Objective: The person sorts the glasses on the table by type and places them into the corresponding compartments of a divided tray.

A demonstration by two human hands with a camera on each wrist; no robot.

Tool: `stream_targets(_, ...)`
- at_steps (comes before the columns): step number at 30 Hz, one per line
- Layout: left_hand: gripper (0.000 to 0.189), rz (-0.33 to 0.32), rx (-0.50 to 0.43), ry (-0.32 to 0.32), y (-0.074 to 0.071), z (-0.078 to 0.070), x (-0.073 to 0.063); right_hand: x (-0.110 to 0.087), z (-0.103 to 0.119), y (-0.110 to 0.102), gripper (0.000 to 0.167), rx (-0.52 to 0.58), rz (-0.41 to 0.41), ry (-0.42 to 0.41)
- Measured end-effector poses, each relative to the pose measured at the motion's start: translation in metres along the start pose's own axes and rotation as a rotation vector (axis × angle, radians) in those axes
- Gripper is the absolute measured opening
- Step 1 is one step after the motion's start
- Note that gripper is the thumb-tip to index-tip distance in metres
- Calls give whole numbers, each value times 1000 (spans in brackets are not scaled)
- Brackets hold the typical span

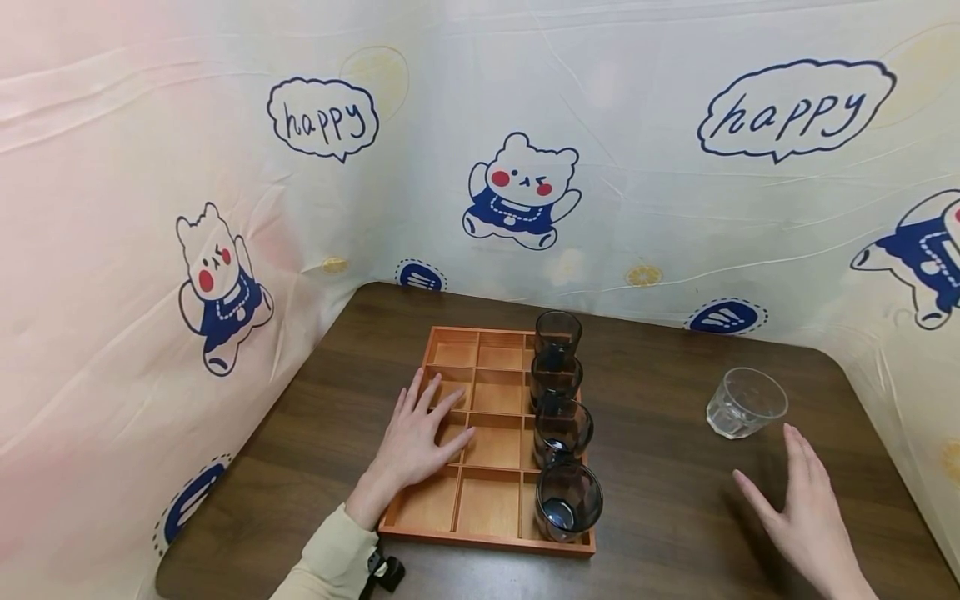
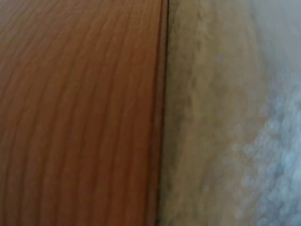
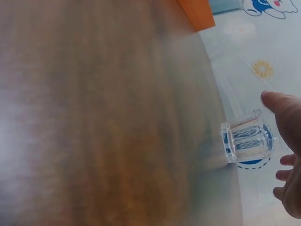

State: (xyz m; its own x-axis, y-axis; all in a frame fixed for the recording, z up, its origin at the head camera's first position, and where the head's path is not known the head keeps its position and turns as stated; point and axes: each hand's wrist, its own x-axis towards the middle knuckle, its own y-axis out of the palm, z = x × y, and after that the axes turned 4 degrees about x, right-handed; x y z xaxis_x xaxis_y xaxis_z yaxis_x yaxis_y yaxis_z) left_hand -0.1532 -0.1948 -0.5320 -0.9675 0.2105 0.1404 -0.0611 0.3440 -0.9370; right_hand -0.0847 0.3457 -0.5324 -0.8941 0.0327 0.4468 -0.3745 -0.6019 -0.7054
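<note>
A wooden tray (image 1: 487, 546) divided into compartments lies on the table. My left hand (image 1: 415, 444) rests over its left side, fingers spread across the compartments there. Along the tray's right column stand several dark tinted glasses, the nearest glass (image 1: 567, 504) in the front corner. To the right of the tray a clear glass (image 1: 742, 404) stands upright on the table. My right hand (image 1: 810, 512) is just in front of this glass, thumb apart from the extended fingers, holding nothing. The right wrist view shows the clear glass (image 3: 247, 140) beyond the thumb and fingertips.
The brown wooden table (image 1: 660, 467) spreads around the tray, with bare surface between it and the clear glass. A pale printed cloth (image 1: 622, 225) hangs behind and along the sides. A black strap (image 1: 386, 573) is at the left wrist.
</note>
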Motion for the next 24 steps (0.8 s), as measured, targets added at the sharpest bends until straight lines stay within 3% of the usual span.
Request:
stream_targets(10, 75, -10, 15, 1, -1, -1, 0, 15, -6, -8, 94, 119, 47, 202)
stream_targets(14, 75, -11, 17, 3, -1, -2, 0, 22, -10, -8, 95, 214, 58, 279)
stream_targets(24, 75, -12, 16, 3, -1, -1, 0, 32, -20, -5, 97, 376, 75, 380)
